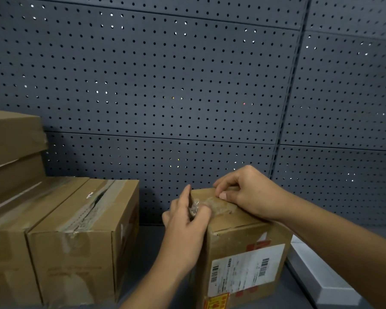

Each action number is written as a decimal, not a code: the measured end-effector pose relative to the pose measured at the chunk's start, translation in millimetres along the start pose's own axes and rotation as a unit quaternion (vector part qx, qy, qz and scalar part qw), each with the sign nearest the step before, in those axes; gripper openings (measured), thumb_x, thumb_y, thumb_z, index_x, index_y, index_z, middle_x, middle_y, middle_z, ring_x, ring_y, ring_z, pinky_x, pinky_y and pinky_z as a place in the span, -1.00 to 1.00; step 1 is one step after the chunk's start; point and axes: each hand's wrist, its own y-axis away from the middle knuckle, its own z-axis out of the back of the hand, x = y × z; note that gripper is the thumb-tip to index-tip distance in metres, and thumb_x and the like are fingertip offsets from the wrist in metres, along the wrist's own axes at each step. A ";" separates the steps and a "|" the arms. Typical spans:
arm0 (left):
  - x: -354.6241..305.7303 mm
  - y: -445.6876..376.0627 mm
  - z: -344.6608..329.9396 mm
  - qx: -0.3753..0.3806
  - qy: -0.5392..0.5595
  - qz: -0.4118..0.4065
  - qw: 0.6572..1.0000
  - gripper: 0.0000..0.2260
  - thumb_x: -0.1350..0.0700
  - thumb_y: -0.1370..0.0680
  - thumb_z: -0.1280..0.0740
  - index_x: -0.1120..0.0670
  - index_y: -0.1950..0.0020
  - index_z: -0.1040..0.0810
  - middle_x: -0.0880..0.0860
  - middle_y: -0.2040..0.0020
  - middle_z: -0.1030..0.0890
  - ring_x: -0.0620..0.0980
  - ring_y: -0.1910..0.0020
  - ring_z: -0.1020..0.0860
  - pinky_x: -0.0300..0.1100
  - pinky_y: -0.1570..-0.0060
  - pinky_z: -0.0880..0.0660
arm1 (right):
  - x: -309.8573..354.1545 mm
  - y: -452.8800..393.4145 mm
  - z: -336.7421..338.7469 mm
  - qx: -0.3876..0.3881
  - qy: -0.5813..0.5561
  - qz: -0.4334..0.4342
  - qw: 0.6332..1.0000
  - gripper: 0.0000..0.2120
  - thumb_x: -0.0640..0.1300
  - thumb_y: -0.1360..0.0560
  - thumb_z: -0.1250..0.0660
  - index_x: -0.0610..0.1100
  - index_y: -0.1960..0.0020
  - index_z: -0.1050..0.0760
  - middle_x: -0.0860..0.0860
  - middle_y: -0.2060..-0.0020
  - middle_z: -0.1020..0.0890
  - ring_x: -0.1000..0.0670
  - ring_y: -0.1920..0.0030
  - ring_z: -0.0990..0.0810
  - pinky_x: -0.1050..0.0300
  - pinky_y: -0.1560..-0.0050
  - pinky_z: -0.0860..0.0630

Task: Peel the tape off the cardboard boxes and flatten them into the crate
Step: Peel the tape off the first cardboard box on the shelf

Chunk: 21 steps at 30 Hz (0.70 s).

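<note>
The boxes [80,237] are matt brown cardboard. Their tape [218,205] is glossy, crinkled clear plastic. The pegboard [187,85] looks matt grey.

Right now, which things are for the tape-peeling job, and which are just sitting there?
For the job:
- labelled box
- clear tape on its top
- left hand, holding peeled, crumpled tape
- right hand, pinching the tape
- taped boxes waiting on the left

Just sitting there:
- pegboard wall
- white box
</note>
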 end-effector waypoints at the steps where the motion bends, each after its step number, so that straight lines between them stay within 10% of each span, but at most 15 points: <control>1: -0.8 0.4 0.0 0.002 -0.002 0.000 1.000 -0.42 -0.13 -0.66 -0.23 -0.26 -0.64 -0.07 -0.25 -0.27 -0.25 -0.29 -0.27 -0.07 -0.15 -0.31 -0.11 | 1.3 0.9 -2.4 -0.006 0.005 -0.007 1.000 -0.88 -0.19 -0.58 -0.43 -0.04 0.05 -0.73 0.16 -0.11 -0.69 0.20 -0.11 -0.63 0.30 -0.17 -0.52; 9: -4.1 2.9 2.4 0.014 -0.004 0.009 1.000 -0.27 -0.30 -0.50 -0.17 -0.25 -0.65 -0.05 -0.21 -0.30 -0.24 -0.24 -0.35 -0.07 -0.11 -0.34 -0.13 | 8.1 5.9 -11.3 -0.014 0.027 -0.018 0.999 -0.81 -0.16 -0.61 -0.39 0.05 0.14 -0.65 0.08 -0.14 -0.68 0.06 -0.12 -0.64 0.01 -0.23 -0.58; 21: -5.1 2.5 6.9 0.029 -0.008 0.004 1.000 -0.42 -0.16 -0.68 -0.19 -0.26 -0.65 -0.04 -0.23 -0.28 -0.23 -0.28 -0.31 -0.03 -0.14 -0.33 -0.08 | -1.3 8.3 19.5 0.105 -0.040 0.030 0.993 -0.91 -0.06 -0.55 -0.49 0.09 -0.03 -0.71 0.23 -0.25 -0.62 0.32 -0.25 -0.55 0.40 -0.25 -0.41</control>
